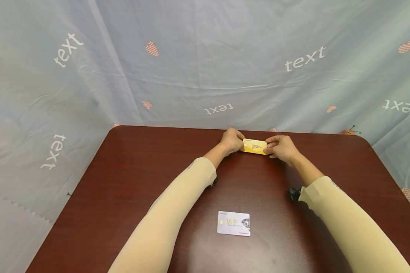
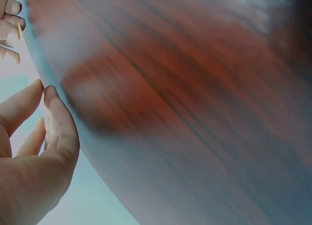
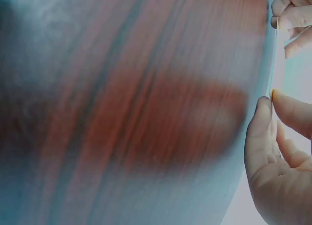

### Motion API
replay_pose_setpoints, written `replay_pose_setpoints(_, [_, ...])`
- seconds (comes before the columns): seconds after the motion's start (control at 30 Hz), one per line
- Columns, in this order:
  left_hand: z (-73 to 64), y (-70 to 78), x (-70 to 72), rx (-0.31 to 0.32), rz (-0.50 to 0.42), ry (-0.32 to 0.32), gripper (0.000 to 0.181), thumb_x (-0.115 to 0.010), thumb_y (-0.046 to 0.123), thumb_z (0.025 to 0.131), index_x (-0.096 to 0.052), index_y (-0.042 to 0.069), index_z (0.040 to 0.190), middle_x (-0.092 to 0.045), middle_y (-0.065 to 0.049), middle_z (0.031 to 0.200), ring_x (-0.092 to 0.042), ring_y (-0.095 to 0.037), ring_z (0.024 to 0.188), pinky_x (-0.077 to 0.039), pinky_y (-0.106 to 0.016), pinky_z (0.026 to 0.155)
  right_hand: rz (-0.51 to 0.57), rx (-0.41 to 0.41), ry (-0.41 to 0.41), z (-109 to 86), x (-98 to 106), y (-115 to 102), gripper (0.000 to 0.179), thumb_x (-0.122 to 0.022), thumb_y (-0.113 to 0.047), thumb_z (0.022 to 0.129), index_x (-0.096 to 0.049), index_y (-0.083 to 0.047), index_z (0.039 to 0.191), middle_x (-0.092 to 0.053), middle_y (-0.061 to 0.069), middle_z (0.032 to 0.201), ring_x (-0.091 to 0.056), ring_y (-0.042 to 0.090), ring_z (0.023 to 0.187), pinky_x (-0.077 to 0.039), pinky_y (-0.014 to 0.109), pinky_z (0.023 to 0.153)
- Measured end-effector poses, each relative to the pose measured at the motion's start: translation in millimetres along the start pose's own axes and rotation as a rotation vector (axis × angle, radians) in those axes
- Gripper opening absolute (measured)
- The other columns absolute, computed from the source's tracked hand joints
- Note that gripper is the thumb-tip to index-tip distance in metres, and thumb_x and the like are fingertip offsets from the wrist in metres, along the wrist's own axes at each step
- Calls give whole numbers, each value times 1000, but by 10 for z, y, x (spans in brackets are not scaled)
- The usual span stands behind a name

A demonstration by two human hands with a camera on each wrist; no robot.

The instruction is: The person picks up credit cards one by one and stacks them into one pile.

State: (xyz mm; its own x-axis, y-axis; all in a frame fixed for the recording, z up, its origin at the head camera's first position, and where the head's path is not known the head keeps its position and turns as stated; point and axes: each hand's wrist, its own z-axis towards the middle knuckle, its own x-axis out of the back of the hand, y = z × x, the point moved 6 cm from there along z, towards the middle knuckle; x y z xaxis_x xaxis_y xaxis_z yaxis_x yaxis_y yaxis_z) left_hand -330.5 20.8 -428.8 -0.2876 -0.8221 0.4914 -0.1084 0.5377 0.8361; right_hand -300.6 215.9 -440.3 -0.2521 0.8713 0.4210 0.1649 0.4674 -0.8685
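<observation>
A yellow card (image 1: 254, 146) is held between both hands near the table's far edge, its printed face toward the head camera. My left hand (image 1: 232, 141) pinches its left end, and my right hand (image 1: 282, 148) pinches the right end. Seen nearly edge-on in the wrist views, the card is a thin line between thumb and fingers of the left hand (image 2: 41, 142) and the right hand (image 3: 280, 156). Nearer the head camera, a white card (image 1: 234, 223) marked VIP lies flat on the table.
The dark reddish-brown table (image 1: 150, 167) has rounded far corners. Behind it hangs a grey-blue cloth (image 1: 191, 49) printed with "text" and small orange shapes. A black strap piece (image 1: 294, 194) shows at the right sleeve's cuff.
</observation>
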Motion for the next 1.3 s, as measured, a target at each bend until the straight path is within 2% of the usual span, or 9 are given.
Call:
replay_pose_setpoints(0.2, [-61, -19, 56, 22, -122, -56, 46, -81, -15, 80, -71, -4, 124, -67, -20, 128, -72, -27, 87, -61, -27, 74, 15, 16, -2, -58, -3, -35, 49, -68, -2, 101, -50, 10, 146, -64, 17, 112, -72, 17, 90, -61, 27, 78])
replay_pose_setpoints(0.43, [-155, -21, 157, -9, -177, -113, 42, -79, -13, 84, -70, -7, 125, -67, -22, 127, -74, -29, 88, -62, -27, 75, 34, 44, -20, -103, -9, -82, 43, -67, -4, 102, -54, 10, 141, -65, 16, 110, -71, 14, 89, -61, 27, 80])
replay_pose_setpoints(0.7, [-209, -76, 194, -15, -253, -136, 37, -76, -14, 85, -70, -10, 122, -69, -23, 119, -75, -30, 89, -63, -30, 75, 48, 33, -41, -174, -50, -135, 44, -69, -5, 101, -55, 10, 140, -68, 19, 113, -71, 16, 89, -61, 29, 80])
replay_pose_setpoints(0.9, [-293, -91, 251, -17, -273, -150, 37, -76, -13, 85, -71, -9, 121, -70, -20, 118, -74, -27, 86, -64, -31, 76, 45, 50, -49, -224, -95, -162, 42, -70, -5, 101, -56, 9, 137, -69, 16, 109, -71, 18, 89, -62, 30, 79])
replay_pose_setpoints(1.1, [-377, -125, 276, -11, -288, -181, 37, -75, -13, 85, -70, -8, 121, -71, -17, 107, -73, -22, 79, -64, -34, 78, 42, 58, -52, -288, -142, -157, 41, -71, -6, 100, -57, 9, 136, -71, 15, 105, -71, 21, 87, -62, 31, 78])
replay_pose_setpoints(1.3, [-465, -164, 273, -10, -306, -208, 40, -75, -11, 85, -69, -7, 124, -72, -14, 101, -71, -19, 77, -63, -31, 75, 63, 51, -70, -357, -181, -141, 43, -73, -8, 99, -57, 9, 135, -70, 15, 104, -71, 21, 88, -63, 33, 79])
